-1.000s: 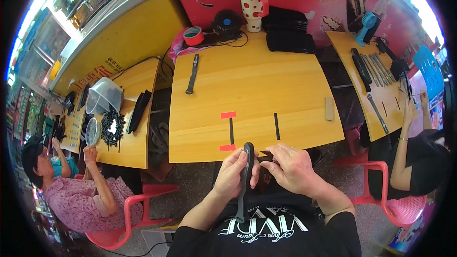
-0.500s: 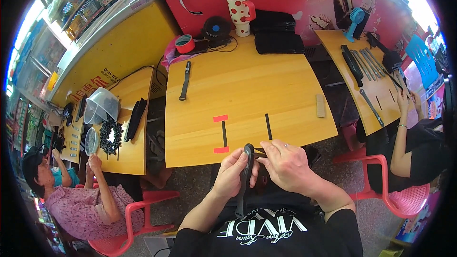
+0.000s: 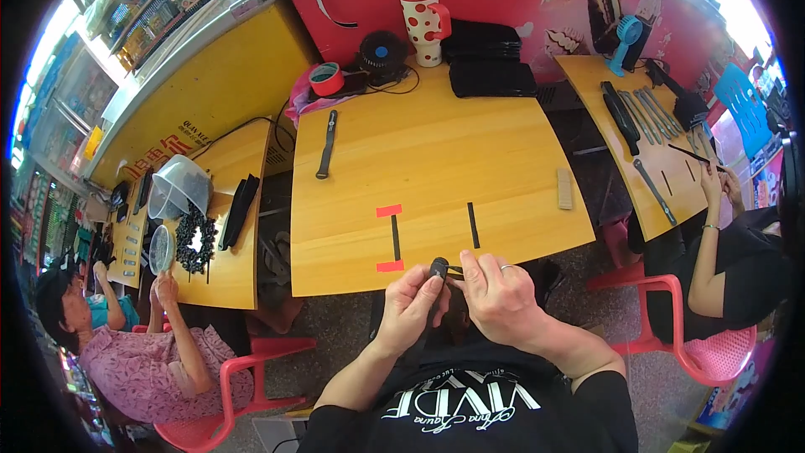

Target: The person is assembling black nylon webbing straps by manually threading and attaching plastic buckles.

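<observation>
My left hand is closed around a dark strap, thumb on top, with its rounded end poking up past the fingers. The rest of that strap is hidden behind the hand and against the black shirt. Just to its right, my right hand pinches a thin black strip that reaches to the strap's end. Both hands are just off the near edge of the wooden table. A similar dark grey strap lies on the table's left side.
Red tape marks and black strips lie on the tabletop. A tan block is near the right edge. At the back stand a dotted tumbler, a black fan and black pouches. People sit at side tables on both sides.
The strap in my left hand has tilted, so its long hanging part no longer shows. My right hand has shifted slightly, its index finger now pointing more upward.
</observation>
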